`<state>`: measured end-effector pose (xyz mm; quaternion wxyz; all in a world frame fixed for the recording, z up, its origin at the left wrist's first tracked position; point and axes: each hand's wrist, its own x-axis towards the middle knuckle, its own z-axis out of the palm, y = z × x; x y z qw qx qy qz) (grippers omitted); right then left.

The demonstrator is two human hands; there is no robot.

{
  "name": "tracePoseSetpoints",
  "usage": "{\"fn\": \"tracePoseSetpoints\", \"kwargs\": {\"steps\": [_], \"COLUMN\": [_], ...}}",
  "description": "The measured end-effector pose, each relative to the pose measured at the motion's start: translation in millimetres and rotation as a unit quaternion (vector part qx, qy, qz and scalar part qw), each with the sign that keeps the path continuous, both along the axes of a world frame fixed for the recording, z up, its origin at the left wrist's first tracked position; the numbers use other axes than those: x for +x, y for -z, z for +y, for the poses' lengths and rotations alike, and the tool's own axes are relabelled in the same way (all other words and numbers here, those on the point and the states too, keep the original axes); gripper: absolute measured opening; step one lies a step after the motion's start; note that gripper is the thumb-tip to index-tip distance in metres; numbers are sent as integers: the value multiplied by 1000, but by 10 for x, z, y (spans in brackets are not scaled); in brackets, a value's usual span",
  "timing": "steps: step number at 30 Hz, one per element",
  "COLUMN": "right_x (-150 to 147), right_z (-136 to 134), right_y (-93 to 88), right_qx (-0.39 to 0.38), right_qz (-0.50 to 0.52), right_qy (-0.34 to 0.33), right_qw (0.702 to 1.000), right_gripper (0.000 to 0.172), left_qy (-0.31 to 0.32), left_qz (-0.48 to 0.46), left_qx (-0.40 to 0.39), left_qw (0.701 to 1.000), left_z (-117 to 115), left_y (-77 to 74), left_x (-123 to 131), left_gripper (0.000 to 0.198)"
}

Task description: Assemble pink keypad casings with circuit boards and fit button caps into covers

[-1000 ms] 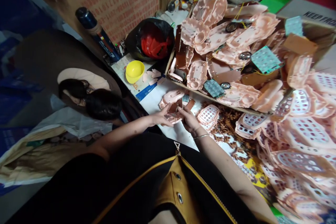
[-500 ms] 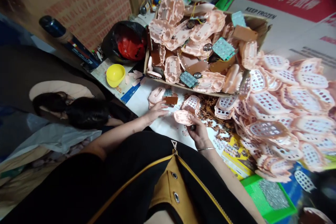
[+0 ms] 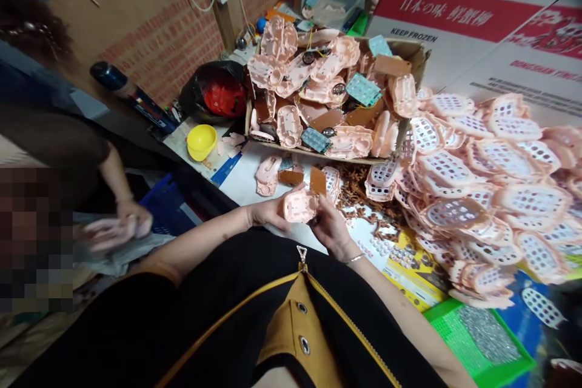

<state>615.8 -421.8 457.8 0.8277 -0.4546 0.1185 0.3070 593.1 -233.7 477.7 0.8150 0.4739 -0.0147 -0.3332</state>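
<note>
Pink shell (image 3: 299, 206) is up between the two hands, above the white-topped bench (image 3: 243, 185), its ribbed hollow side toward the viewer. Left hand (image 3: 269, 213) has thumb and fingers round its left edge; right hand (image 3: 333, 227) has fingers bent in at its right end. Brown board (image 3: 317, 180) stands up at the shell's upper right, close above the right fingers — whether they pinch it or it hangs by a wire, cannot tell.

Risks, as judged: the board looks poorly supported. If the right fingers shift, it could swing or drop; a tug on any wire joining it to the shell could strain the joint. Squeezing the thin shell wall too hard might flex it and spoil the grip.

Clutter is the other hazard. Perforated cover (image 3: 334, 183) lies just beyond the board, with loose brown bits (image 3: 357, 188) strewn to its right — a dropped part could be lost among them, or a wrist could drag some along. Second shell (image 3: 267, 176) sits ahead of the left hand, apart from the held one; a forward sweep might knock it.
</note>
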Motion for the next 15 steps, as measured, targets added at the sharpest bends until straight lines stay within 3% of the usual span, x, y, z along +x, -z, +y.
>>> {"fn": "tracePoseSetpoints", "kwargs": {"steps": [3,6,8,12,15], "right_x": [82,136,169,292,416], "right_z": [5,4,-19,-64,-38], "right_y": [-5,-20,-70,-325,-578], "right_qx": [-36,-77,-99,-113,-126], "right_qz": [-83,-193,-260,-362,-432], "right_qy": [-21,-84,-135,-196,-236], "right_qw": [996,974,951,904,861], "right_gripper": [30,27,28,42,48], "left_qy": [-46,-78,-63,-2,-1], "left_qz": [95,140,142,123,119], "left_qx": [-70,-61,-53,-77,-71], "left_qw": [992,985,986,989,990], "left_z": [62,110,171,324,369], "left_y": [-101,-172,-216,-326,-407], "left_x": [-33,-35,-36,-39,-28], "left_gripper": [116,102,104,123,116]}}
